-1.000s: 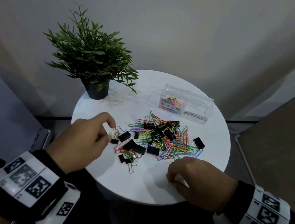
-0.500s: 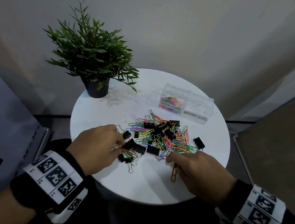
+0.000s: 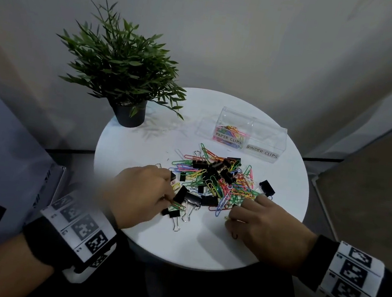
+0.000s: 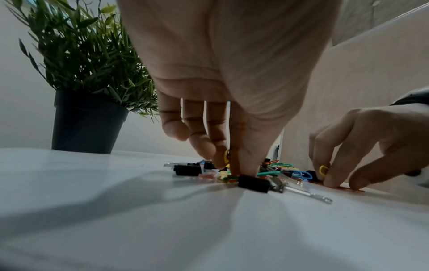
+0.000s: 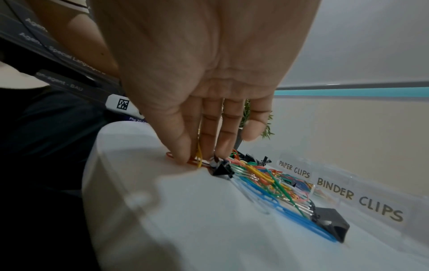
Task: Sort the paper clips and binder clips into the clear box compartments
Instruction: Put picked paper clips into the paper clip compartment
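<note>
A mixed pile of coloured paper clips and black binder clips [image 3: 216,179] lies mid-table. Behind it stands the clear box [image 3: 277,134]; its left compartment, labelled PAPER CLIPS [image 3: 228,137], holds several coloured clips, and nothing shows in the right one, labelled BINDER CLIPS [image 3: 262,151]. My left hand [image 3: 170,201] is at the pile's near-left edge, fingers curled down, with a yellow paper clip [image 4: 226,155] held between them beside a black binder clip [image 4: 253,183]. My right hand [image 3: 231,220] pinches a yellow paper clip [image 5: 199,155] at the pile's near-right edge, thumb on an orange clip [image 5: 192,162].
A potted green plant [image 3: 125,68] stands at the back left of the round white table [image 3: 201,249]. One black binder clip [image 3: 267,187] lies apart at the pile's right. The table's front edge is just behind both wrists. Walls stand close behind the table.
My left hand has come down from the pile's left side onto its near-left edge. My right hand has moved from the table's front edge up to the pile.
</note>
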